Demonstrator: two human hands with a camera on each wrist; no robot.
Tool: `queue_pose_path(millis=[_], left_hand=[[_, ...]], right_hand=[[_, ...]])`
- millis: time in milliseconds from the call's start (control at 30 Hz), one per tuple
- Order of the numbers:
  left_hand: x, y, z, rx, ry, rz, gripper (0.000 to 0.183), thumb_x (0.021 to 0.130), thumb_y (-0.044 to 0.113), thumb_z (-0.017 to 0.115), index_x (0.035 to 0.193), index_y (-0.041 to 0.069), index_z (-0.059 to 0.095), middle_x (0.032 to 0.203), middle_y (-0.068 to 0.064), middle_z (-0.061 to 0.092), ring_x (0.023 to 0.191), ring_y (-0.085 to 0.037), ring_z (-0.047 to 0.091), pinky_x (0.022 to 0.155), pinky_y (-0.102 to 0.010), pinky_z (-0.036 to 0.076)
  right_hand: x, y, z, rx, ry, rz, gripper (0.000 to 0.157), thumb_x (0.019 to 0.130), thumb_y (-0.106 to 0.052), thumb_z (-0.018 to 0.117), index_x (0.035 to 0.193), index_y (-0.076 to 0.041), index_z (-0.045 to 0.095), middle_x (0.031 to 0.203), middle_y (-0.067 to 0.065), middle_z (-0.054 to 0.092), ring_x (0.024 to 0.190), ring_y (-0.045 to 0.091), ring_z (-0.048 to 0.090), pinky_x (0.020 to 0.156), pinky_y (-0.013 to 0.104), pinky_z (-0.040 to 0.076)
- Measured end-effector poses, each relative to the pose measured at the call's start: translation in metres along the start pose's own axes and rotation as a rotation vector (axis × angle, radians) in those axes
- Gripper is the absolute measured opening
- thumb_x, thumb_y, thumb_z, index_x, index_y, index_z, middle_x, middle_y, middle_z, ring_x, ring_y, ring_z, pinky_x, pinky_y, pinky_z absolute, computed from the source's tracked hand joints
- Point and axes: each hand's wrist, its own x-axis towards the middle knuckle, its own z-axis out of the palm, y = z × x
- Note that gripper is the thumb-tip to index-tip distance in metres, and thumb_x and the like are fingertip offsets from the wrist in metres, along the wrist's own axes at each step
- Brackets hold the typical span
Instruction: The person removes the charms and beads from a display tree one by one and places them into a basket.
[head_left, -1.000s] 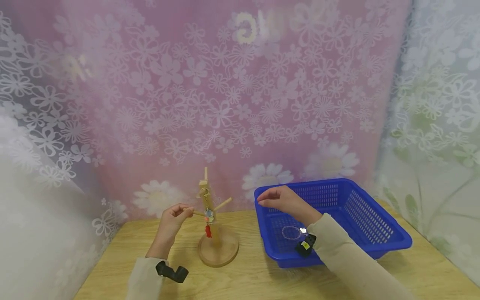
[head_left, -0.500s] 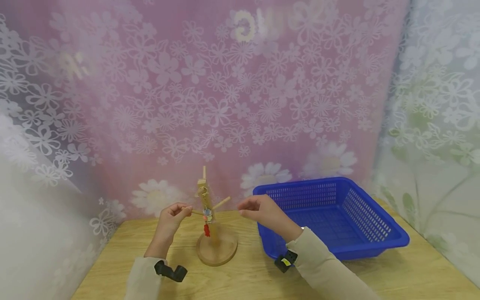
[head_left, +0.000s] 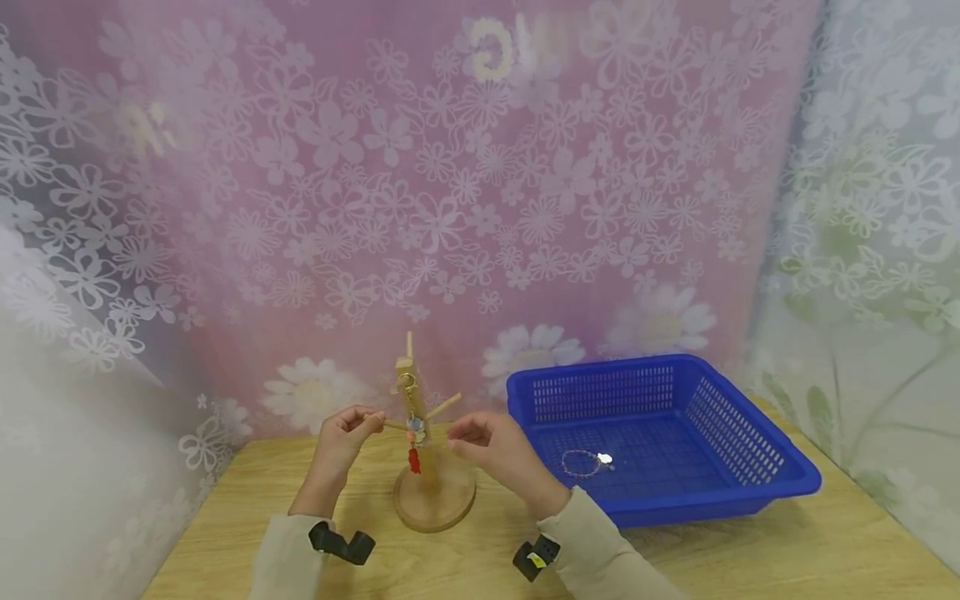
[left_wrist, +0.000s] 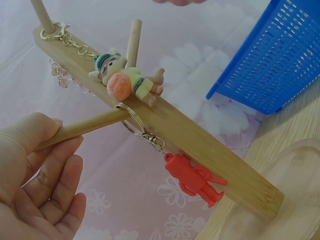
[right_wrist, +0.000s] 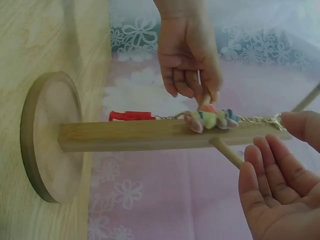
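Observation:
A wooden stand (head_left: 417, 404) with a round base and pegs stands upright on the table. My left hand (head_left: 347, 437) pinches the end of one wooden peg (left_wrist: 87, 126) between thumb and fingers. From that peg hangs a red figure keychain (left_wrist: 192, 176) by its metal ring. A doll keychain (left_wrist: 125, 77) with an orange ball hangs from a higher peg, lying against the post. Behind the post, part of a beaded chain (left_wrist: 61, 76) shows. My right hand (head_left: 498, 454) is just right of the post, fingers loosely bent and holding nothing, close to another peg (right_wrist: 227, 152).
To the right sits a blue plastic basket (head_left: 750, 500) with perforated walls. A thin bracelet (head_left: 579, 463) with a bright white piece lies in it. A pink flowered curtain (head_left: 465, 208) hangs behind the wooden table (head_left: 450, 567).
My right hand has moved left from over the basket to beside the stand, leaving the bracelet in view again. My left hand keeps its pinch on the peg.

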Motion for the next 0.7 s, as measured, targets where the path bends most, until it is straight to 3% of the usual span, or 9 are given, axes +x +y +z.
queue_pose_path(millis=[300, 400, 700], left_hand=[[0.0, 0.001, 0.0, -0.005, 0.003, -0.007, 0.01, 0.09, 0.01, 0.064, 0.085, 0.001, 0.067, 0.073, 0.001, 0.064, 0.082, -0.016, 0.058, 0.094, -0.045, 0.038], [0.0, 0.001, 0.0, -0.002, 0.005, -0.001, 0.011, 0.09, 0.012, 0.064, 0.084, 0.003, 0.067, 0.072, 0.002, 0.063, 0.083, -0.016, 0.058, 0.093, -0.041, 0.038], [-0.001, 0.001, 0.0, -0.001, -0.003, 0.014, 0.016, 0.089, 0.018, 0.067, 0.084, 0.003, 0.066, 0.071, 0.005, 0.063, 0.084, -0.015, 0.058, 0.092, -0.042, 0.038]], right_hand=[[-0.002, 0.012, 0.03, 0.096, 0.104, -0.008, 0.021, 0.086, -0.011, 0.069, 0.101, 0.003, 0.066, 0.097, 0.013, 0.066, 0.088, 0.02, 0.062, 0.078, 0.026, 0.051], [-0.001, 0.015, 0.039, 0.066, 0.163, -0.025, 0.021, 0.084, -0.01, 0.071, 0.1, 0.003, 0.066, 0.095, 0.013, 0.067, 0.085, 0.02, 0.062, 0.076, 0.026, 0.051], [-0.002, -0.001, 0.049, 0.046, 0.245, 0.02, 0.019, 0.082, -0.005, 0.071, 0.095, 0.007, 0.066, 0.093, 0.018, 0.066, 0.084, 0.026, 0.063, 0.075, 0.028, 0.051]])
